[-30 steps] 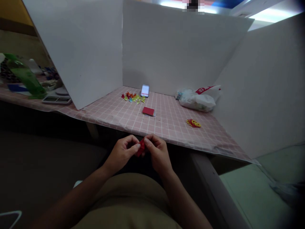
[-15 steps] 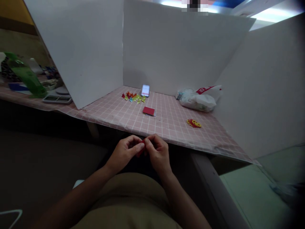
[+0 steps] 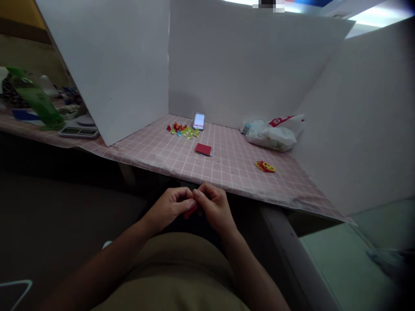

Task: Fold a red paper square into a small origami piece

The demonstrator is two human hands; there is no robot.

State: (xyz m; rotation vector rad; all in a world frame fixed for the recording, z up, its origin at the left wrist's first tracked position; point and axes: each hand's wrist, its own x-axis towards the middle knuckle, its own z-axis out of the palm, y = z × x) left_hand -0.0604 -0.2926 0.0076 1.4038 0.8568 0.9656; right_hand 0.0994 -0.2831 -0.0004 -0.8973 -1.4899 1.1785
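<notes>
Between my two hands, just off the table's front edge, is a small folded piece of red paper (image 3: 190,211). My left hand (image 3: 170,207) pinches it from the left with thumb and fingers. From the right, my right hand (image 3: 214,207) pinches it too, and the two thumb tips nearly meet. Fingers cover most of the paper, so its folded shape is hard to make out. A stack of square paper (image 3: 203,149), red on top, lies on the table beyond my hands. Farther back sits a cluster of small folded paper pieces (image 3: 183,130) in red, orange, yellow and blue.
A lit phone (image 3: 199,121) leans near the back panel. On the right are a white plastic bag (image 3: 272,136) and red and yellow cutouts (image 3: 265,166). White panels (image 3: 129,65) enclose the pink checked table (image 3: 162,157). A scale (image 3: 79,131) and green bottle (image 3: 40,101) stand left.
My thumbs have come closer together, and less of the red paper shows, now mainly below my fingertips. The view has shifted slightly; the things on the table stay in place.
</notes>
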